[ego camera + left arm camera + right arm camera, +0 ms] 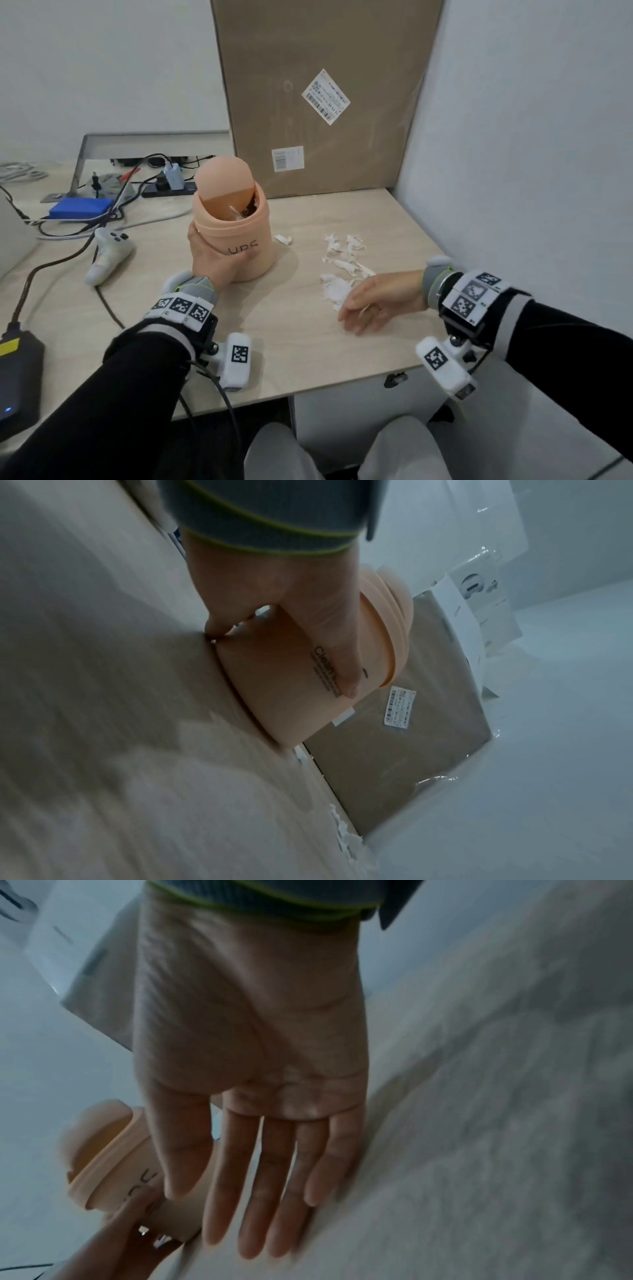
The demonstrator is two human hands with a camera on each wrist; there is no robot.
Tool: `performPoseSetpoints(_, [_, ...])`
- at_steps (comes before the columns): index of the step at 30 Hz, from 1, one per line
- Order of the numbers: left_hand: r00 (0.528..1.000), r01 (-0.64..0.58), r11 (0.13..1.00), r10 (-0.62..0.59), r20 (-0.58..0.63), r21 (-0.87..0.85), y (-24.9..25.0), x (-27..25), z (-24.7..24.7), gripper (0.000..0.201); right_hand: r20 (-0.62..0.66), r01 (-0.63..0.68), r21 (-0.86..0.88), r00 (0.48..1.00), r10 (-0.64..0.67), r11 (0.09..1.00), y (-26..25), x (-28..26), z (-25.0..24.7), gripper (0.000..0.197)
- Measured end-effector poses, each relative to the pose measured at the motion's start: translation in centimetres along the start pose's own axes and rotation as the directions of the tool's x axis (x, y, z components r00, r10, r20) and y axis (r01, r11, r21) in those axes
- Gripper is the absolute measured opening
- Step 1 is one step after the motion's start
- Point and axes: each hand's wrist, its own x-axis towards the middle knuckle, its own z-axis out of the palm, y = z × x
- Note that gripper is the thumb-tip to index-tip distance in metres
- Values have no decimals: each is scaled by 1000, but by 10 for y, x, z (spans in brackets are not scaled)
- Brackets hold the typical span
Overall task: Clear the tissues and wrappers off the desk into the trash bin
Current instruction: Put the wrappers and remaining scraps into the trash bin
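A small peach trash bin (239, 233) with a tilted swing lid stands on the wooden desk (291, 342). My left hand (212, 257) grips its side, thumb across the front (298, 647). Torn white tissue scraps (346, 253) lie scattered to the bin's right, and one small scrap (283, 238) sits close beside it. My right hand (373, 305) is flat, fingers straight and together (260, 1177), edge-on to the desk just in front of the nearest scraps (334, 287). It holds nothing. The bin (113, 1161) shows beyond its fingers.
A large cardboard box (322, 96) leans against the wall behind the bin. A white controller (108, 255), a blue box (80, 207), a power strip (168, 188) and cables crowd the left side. A white wall (531, 154) borders the desk's right edge.
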Motion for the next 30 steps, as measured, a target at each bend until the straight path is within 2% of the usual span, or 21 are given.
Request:
performPoseSetpoints(2, [1000,-6,1000,6,-1,11,-2,0,-1,120,2,0,28,1000,0,1000,-3,14,6,21])
performPoseSetpoints(3, [1000,-8,1000,8,-1,21,-4,1,-2,119,-36,18,49,999,-16,999,-6,20,6,23])
performPoseSetpoints(5, [1000,-10,1000,10,-8,23,-3,2,-1,116,-205,90,116,977,-64,989,-15,32,-4,30])
performPoseSetpoints(8, [999,-19,999,20,-30,44,-4,4,-2,115,-493,220,224,866,-85,949,-21,45,-22,37])
performPoseSetpoints(11, [999,-12,999,14,-36,50,-10,7,-7,118,-579,254,229,812,-78,940,-25,46,-28,28])
performPoseSetpoints(13, [999,-12,999,14,-43,53,-13,10,-11,119,-631,262,132,766,-122,956,-33,42,-25,17])
performPoseSetpoints(16, [999,-17,999,19,-50,44,-16,13,-13,119,-688,239,-143,674,-270,961,-53,52,-16,19])
performPoseSetpoints(18, [999,-24,999,26,-40,45,-15,13,-13,120,-655,157,-365,657,-373,917,-68,71,-6,21])
performPoseSetpoints(19, [999,-23,999,25,-40,45,-16,13,-13,120,-618,83,-495,666,-417,865,-75,83,-2,24])
performPoseSetpoints(21, [999,-21,999,23,-46,48,-17,13,-13,120,-527,-84,-694,737,-424,715,-91,109,2,37])
performPoseSetpoints(23, [998,-31,998,33,-46,51,-15,13,-13,120,-478,-228,-799,802,-358,556,-107,131,1,53])
performPoseSetpoints(25, [998,-42,998,44,-40,51,-14,12,-12,121,-462,-306,-839,838,-291,450,-118,147,-1,59])
performPoseSetpoints(27, [997,-51,998,53,-54,42,-13,11,-14,122,-447,-328,-846,865,-225,421,-124,156,-4,56])
performPoseSetpoints(30, [998,-47,999,48,-50,24,-11,9,-12,125,-431,-347,-835,895,-116,427,-120,144,-9,56])
